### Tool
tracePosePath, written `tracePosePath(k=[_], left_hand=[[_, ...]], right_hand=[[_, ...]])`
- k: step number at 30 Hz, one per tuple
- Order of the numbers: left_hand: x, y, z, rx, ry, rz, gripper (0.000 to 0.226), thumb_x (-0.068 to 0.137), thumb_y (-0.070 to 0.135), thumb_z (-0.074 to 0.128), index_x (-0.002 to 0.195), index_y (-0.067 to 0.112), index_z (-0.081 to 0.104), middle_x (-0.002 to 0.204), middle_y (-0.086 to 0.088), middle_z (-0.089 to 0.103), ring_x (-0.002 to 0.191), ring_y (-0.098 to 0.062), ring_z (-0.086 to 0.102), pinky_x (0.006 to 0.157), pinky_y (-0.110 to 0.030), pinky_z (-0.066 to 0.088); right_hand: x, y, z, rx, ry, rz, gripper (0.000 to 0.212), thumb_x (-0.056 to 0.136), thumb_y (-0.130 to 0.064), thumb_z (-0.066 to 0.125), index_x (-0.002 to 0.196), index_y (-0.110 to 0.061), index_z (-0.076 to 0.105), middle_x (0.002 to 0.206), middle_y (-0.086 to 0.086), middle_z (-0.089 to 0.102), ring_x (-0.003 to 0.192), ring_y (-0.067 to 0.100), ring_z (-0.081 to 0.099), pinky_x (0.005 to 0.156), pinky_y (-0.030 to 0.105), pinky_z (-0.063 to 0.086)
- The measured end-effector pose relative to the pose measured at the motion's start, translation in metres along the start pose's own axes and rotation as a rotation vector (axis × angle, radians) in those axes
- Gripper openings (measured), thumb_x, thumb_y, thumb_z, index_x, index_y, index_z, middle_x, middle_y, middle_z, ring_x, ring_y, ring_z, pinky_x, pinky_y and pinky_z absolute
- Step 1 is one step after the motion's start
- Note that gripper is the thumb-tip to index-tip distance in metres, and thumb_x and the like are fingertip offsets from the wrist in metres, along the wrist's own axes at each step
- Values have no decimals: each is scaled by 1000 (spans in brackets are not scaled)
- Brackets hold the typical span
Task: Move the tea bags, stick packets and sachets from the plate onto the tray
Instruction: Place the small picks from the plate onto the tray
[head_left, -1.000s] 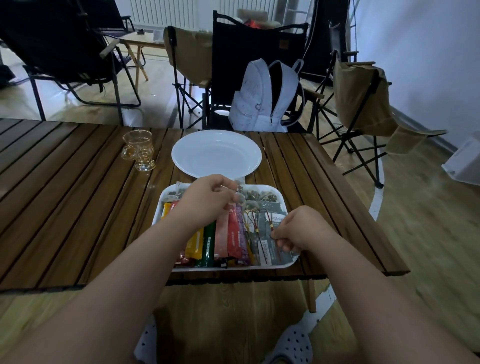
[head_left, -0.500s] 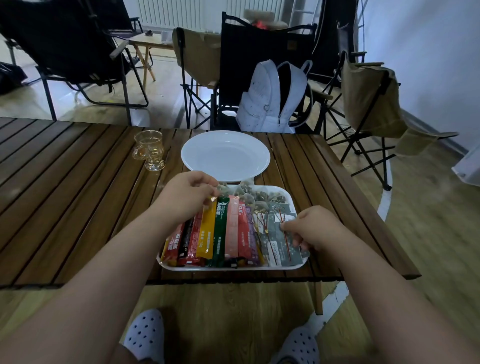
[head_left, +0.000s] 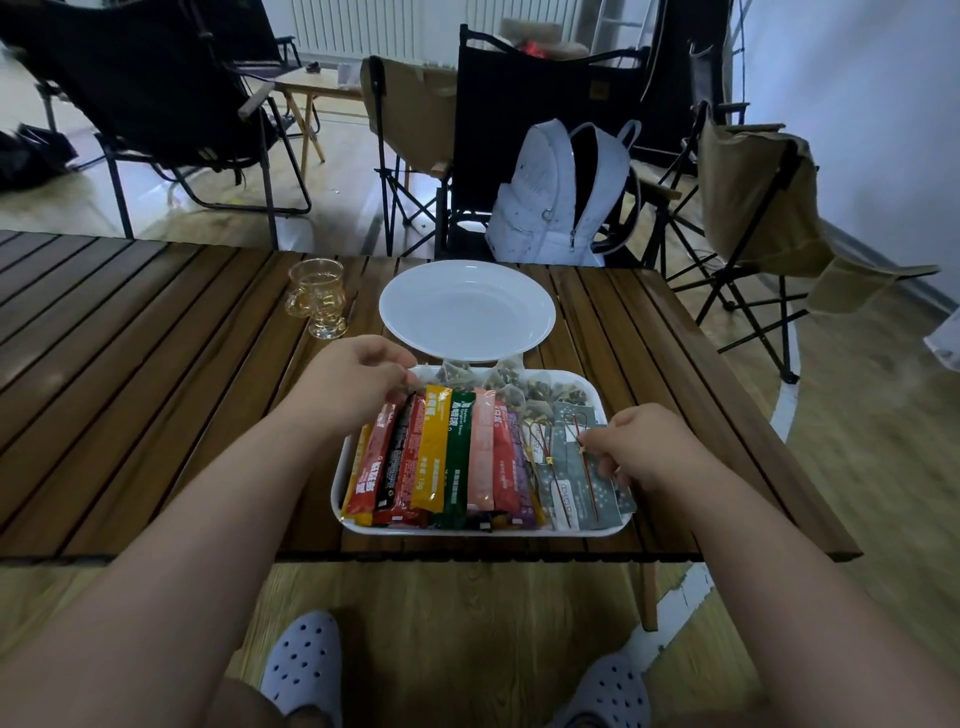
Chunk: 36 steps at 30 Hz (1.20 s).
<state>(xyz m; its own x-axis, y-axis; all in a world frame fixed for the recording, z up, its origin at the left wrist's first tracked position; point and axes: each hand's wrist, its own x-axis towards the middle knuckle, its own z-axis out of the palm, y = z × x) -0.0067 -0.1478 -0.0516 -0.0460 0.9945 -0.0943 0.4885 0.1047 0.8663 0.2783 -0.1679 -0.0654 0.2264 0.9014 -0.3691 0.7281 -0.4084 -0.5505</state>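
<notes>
**Packets lying on the tray, both hands on them**

The stick packets (head_left: 447, 457) are lying side by side in the white tray (head_left: 483, 531), filling its left and middle part. The tea bags (head_left: 519, 387) are lying along the far edge of the tray, and the grey sachets (head_left: 571, 486) are lying on its right side. The left hand (head_left: 353, 379) is curling its fingers round the far ends of the leftmost stick packets. The right hand (head_left: 639, 447) is resting with bent fingers on the sachets; I cannot tell if it is pinching one. The white plate (head_left: 467, 312) is standing just behind the tray on the wooden counter (head_left: 156, 405). A glass cup (head_left: 318, 299) is standing to the left of the plate. A white backpack (head_left: 556, 197) is leaning on a chair behind the counter.
</notes>
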Motion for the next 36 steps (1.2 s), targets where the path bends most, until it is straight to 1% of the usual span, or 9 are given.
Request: tracePosePath(k=[11,14,17,20,24,27,30,33,36], left_hand=[[40,-21,-31,-205,210,-161,21,92,9,57,111,13,66,90,-8,65,77,-20,60,57,-28,46],[64,-23,-35,-121,203,-143,23,92,11,59,114,13,65,105,-12,66,78,-24,63,62,-31,49],[75,-26,-37,26,218,-193,18,95,13,56,112,16,63,107,-10,64,76,-21,62,58,-29,49],[73,-38,-32,305,32,-316,15,100,17,54,108,6,61,98,-10,63,79,-21,65,56,-29,57],[58,-52,-16,200,-172,-479,10,99,10,56,101,3,63,83,-10,68,65,-17,64,57,-30,56],[53,-55,-15,183,-185,-447,12,101,16,57,103,6,63,87,-13,72,67,-18,70,47,-27,56],[49,-60,-15,127,-164,-437,9,100,16,59,100,7,62,84,-11,72,68,-18,71,47,-27,56],[43,-63,-15,99,-164,-430,8,101,13,57,98,6,60,83,-14,72,69,-21,72,49,-30,59],[37,-67,-17,136,-159,-418,8,101,13,57,99,6,60,84,-15,72,69,-21,72,48,-30,59]], right_hand=[[5,-16,-2,178,177,-116,23,91,-27,67,77,-9,72,74,6,72,65,19,64,56,31,49],[15,-27,3,214,245,-173,19,88,-29,68,78,-13,72,79,6,74,77,25,69,71,41,59],[28,-27,6,148,300,-173,12,90,-25,65,83,-17,70,83,1,71,76,19,65,60,31,49],[47,-17,2,43,327,-104,11,94,-20,58,93,-15,68,95,3,68,86,24,63,66,32,45],[74,1,-1,-140,213,118,15,93,-14,58,99,-3,65,101,16,68,90,35,65,73,37,54],[84,15,12,-115,75,182,14,96,-14,60,96,-1,65,96,12,65,83,27,62,73,39,56],[86,23,17,-134,112,151,14,97,-15,58,103,-7,68,96,13,60,85,27,56,80,39,55],[79,24,15,-148,102,108,21,98,-10,54,112,-5,69,98,12,58,87,25,53,68,33,47],[70,25,17,-88,66,97,11,97,-5,54,101,-10,63,101,15,61,86,27,58,78,37,56]])
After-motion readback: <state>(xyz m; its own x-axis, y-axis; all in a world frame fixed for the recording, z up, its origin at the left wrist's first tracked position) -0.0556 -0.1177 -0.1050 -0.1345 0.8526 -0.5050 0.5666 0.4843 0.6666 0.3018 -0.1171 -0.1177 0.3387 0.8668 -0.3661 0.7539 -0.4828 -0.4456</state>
